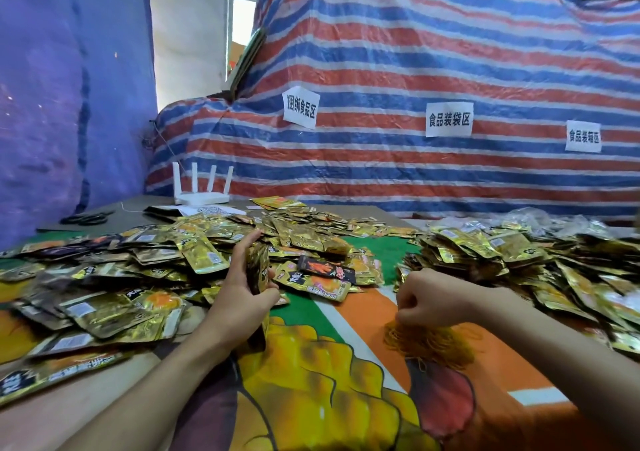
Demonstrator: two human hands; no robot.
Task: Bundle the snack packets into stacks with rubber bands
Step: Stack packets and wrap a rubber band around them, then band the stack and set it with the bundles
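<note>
Printed cloth (311, 398) carries a heap of orange rubber bands (429, 341); the right hand (429, 298) pinches into them. The left hand (242, 287) grips an upright, unbanded stack of snack packets (258, 267); loose packets (104, 277) heaped either side suggest most work remains

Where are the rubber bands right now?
Head view, right of centre: the rubber bands form an orange heap on the printed mat, directly under the right hand, which dips into it.
</note>
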